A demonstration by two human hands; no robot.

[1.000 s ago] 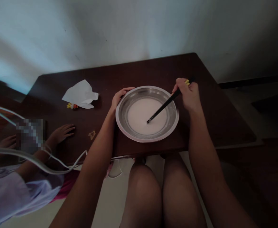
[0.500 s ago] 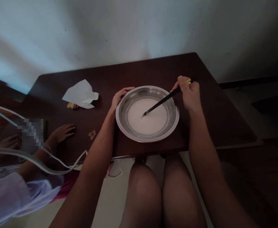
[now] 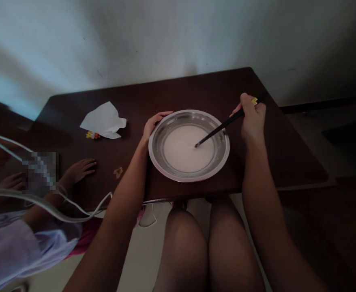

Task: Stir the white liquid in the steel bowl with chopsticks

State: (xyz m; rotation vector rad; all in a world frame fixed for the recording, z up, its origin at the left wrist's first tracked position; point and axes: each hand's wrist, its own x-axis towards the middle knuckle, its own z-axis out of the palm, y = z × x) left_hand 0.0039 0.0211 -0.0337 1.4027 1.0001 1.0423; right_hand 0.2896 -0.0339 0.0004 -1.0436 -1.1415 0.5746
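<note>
A wide stainless steel bowl point(image 3: 159, 148) stands on the dark table close to its front edge. It holds a smooth, milky white liquid point(image 3: 187, 156). My left hand point(image 3: 151, 125) is curved around the bowl's left side, its fingers along the outside below the rim and partly hidden. Black chopsticks point(image 3: 220, 127) with yellow bands near the top are gripped in my right hand point(image 3: 254, 121), to the right of the bowl. They slant down over the right rim, and their tips dip into the liquid right of its middle.
A white sheet of paper point(image 3: 101, 119) lies at the table's left, partly over a small yellow-red figure point(image 3: 92, 135). Nearer is a thin amber-coloured piece point(image 3: 117, 172). Another person's hand point(image 3: 80, 170) rests on the table point(image 3: 181, 93). White cables point(image 3: 59, 215) cross the lower left.
My right hand has moved right with the chopsticks, and their tips have shifted right through the liquid. My left hand and the bowl stay in place.
</note>
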